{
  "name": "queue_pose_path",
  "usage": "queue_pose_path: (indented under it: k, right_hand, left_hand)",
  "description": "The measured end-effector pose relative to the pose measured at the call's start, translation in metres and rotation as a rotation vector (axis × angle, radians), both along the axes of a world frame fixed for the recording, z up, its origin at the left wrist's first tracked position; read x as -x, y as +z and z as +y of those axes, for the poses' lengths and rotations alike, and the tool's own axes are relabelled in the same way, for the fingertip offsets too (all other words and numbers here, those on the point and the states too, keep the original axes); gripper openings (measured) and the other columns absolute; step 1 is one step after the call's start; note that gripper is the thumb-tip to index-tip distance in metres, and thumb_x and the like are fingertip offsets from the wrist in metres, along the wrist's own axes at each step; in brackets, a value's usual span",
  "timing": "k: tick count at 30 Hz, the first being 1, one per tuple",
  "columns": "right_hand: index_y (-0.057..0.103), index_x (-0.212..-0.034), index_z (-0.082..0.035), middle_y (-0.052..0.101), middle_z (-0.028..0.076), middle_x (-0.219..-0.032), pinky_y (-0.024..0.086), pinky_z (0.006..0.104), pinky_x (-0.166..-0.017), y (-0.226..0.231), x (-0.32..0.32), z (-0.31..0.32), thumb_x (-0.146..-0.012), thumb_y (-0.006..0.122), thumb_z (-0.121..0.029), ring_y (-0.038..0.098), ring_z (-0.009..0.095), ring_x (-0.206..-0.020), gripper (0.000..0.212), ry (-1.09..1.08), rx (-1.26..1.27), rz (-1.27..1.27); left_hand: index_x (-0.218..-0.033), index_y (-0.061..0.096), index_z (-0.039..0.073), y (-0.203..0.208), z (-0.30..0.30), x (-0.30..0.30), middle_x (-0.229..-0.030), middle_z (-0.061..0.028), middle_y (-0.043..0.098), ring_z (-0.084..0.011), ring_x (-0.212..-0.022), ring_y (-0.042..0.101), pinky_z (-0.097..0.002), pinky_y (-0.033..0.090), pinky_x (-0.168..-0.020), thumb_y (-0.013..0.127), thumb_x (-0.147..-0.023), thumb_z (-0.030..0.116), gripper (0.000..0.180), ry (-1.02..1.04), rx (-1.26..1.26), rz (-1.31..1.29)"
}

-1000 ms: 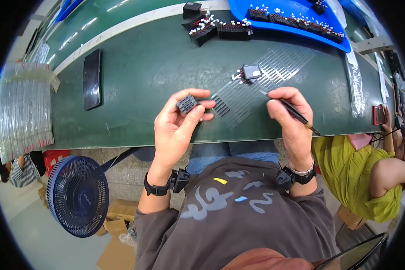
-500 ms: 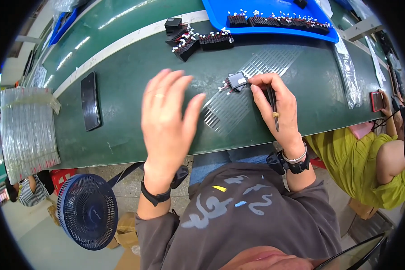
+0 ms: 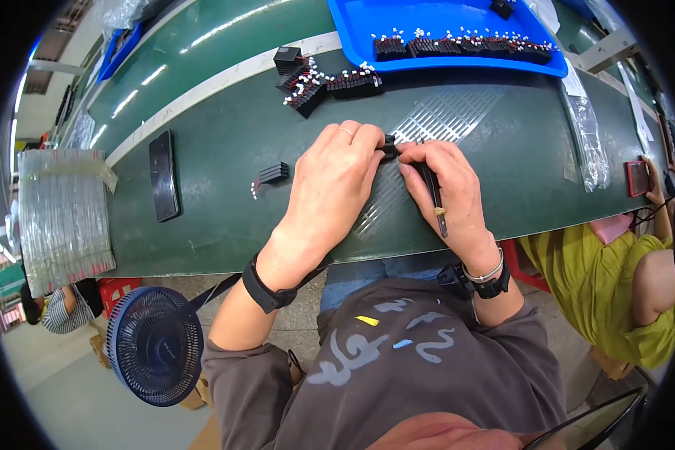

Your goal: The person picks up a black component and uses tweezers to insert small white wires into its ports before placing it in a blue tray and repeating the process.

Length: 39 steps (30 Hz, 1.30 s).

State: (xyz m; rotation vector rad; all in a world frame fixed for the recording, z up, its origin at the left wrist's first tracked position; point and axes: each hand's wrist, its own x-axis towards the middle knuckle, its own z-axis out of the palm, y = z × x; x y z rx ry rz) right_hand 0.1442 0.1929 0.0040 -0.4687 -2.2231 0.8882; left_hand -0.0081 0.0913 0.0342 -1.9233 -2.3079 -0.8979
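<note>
My left hand [image 3: 334,176] and my right hand [image 3: 454,184] meet over the table, closed at the fingertips around a small group of black wired blocks [image 3: 388,145]. The fingers hide most of that group. A pair of dark tweezers [image 3: 433,191] with a tan band lies across my right palm, held while the thumb and index finger touch the blocks. Left of my left hand, a short stack of flat black wired blocks [image 3: 273,173] sits on the table, its thin wires ending in white connectors.
A slotted metal-look strip [image 3: 446,116] crosses the green table [image 3: 217,217] beyond my hands. More wired blocks stand in rows [image 3: 352,84] and in a blue tray [image 3: 457,66]. A phone [image 3: 164,176] and clear tubes [image 3: 66,217] lie left. Another person [image 3: 585,270] sits right.
My left hand has moved right, from open above the table to closing on the blocks beside my right hand. The short stack now shows where that hand was.
</note>
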Motion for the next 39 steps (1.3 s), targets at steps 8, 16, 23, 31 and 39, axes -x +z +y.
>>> queue_pose_path:
  k: [8, 16, 23, 31, 39]
  right_hand:
    - [0.062, -0.099, 0.000, 0.070, 0.012, -0.102, 0.051, 0.0332, -0.083, 0.003, -0.004, 0.001, -0.086, 0.066, 0.002, 0.065, 0.024, -0.093, 0.014, 0.007, 0.090, -0.005]
    - [0.060, -0.103, 0.001, 0.066, 0.010, -0.101, 0.049, 0.0300, -0.087, 0.005, -0.003, -0.004, -0.094, 0.061, -0.006, 0.061, 0.016, -0.092, 0.012, 0.061, 0.297, 0.083]
    - [0.059, -0.105, 0.002, 0.056, 0.007, -0.093, 0.045, 0.0288, -0.084, 0.000, -0.022, -0.011, -0.097, 0.059, -0.015, 0.054, 0.015, -0.086, 0.019, 0.172, 0.977, 0.393]
    - [0.060, -0.101, 0.001, 0.059, 0.007, -0.090, 0.045, 0.0282, -0.080, -0.008, -0.021, -0.021, -0.094, 0.064, -0.015, 0.055, 0.013, -0.085, 0.018, 0.427, 1.017, 0.295]
    - [0.062, -0.093, 0.000, 0.064, 0.006, -0.090, 0.049, 0.0243, -0.076, -0.001, -0.012, -0.031, -0.090, 0.069, -0.008, 0.062, 0.011, -0.081, 0.011, 0.338, 1.085, 0.234]
  left_hand:
    - [-0.102, 0.065, 0.004, 0.005, -0.003, 0.006, -0.088, -0.0098, 0.063, -0.0224, -0.082, 0.064, -0.0334, 0.051, -0.074, 0.067, -0.084, 0.004, 0.018, 0.030, 0.095, -0.236]
    - [-0.116, 0.062, 0.002, 0.012, -0.014, 0.025, -0.094, -0.0055, 0.064, -0.0149, -0.081, 0.064, -0.0295, 0.052, -0.073, 0.062, -0.093, 0.009, 0.023, 0.013, 0.018, -0.784]
    - [-0.114, 0.059, 0.000, 0.014, -0.052, -0.007, -0.091, -0.0036, 0.060, -0.0095, -0.076, 0.060, -0.0237, 0.053, -0.063, 0.055, -0.101, 0.020, 0.024, -0.135, -0.002, -1.648]
    - [-0.109, 0.056, 0.002, -0.018, -0.060, -0.019, -0.082, -0.0019, 0.049, -0.0098, -0.069, 0.052, -0.0253, 0.050, -0.056, 0.051, -0.102, 0.026, 0.025, -0.135, 0.016, -1.736]
    - [-0.109, 0.056, 0.002, -0.026, -0.064, -0.017, -0.085, -0.0026, 0.051, -0.0089, -0.069, 0.049, -0.0257, 0.050, -0.056, 0.052, -0.101, 0.026, 0.026, -0.169, 0.026, -1.794]
